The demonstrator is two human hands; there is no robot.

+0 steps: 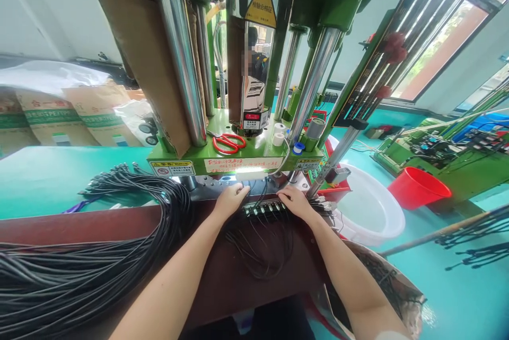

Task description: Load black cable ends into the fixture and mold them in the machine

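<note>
At the green press (pixel 222 154), I couldn't tell whether the curled left hand (pixel 231 200) and palm-down right hand (pixel 296 203) pinched black cables (pixel 260 199).

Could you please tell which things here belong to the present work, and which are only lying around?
Seemingly in use:
- black cables
- connector row by right hand
- green machine

Probably lying around:
- red-handled scissors
- red bucket
- paper sacks

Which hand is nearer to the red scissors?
Left. The left hand is almost straight below the scissors in the picture; the right hand is below and farther right.
</note>
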